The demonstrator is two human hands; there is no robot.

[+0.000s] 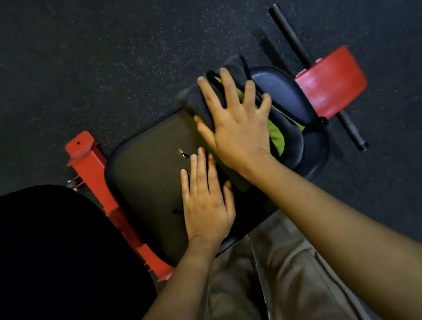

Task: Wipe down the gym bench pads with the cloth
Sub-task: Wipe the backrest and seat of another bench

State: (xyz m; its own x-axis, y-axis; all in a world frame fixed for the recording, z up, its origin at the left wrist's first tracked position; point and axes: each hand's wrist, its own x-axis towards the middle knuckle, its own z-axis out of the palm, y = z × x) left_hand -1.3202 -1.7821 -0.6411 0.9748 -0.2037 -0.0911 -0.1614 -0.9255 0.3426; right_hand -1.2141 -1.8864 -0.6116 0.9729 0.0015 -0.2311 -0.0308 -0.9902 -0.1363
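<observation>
Large pad: black padded vinyl bench pad (149, 170), rounded corners, with a small yellow mark (182, 153) near its middle.
Small pad: black rounded vinyl pad (283, 88), just beyond the large pad's far right edge.
Cloth: dark grey towel cloth with a green inner layer (193, 98), bunched across the large pad's far right corner and onto the small pad.
Right hand (238, 129): laid flat on the cloth, fingers straight and spread, pressing down; nothing gripped.
Left hand (206, 203): flat on the large pad near its near right edge, fingers straight and close together; fingertips just beside the cloth; contact with it cannot be told.
Frame: red metal bench frame (90, 167) along the large pad's left edge; red end block (331, 82) past the small pad, crossed by a black bar (292, 35).
Floor: dark speckled rubber flooring (73, 57).
</observation>
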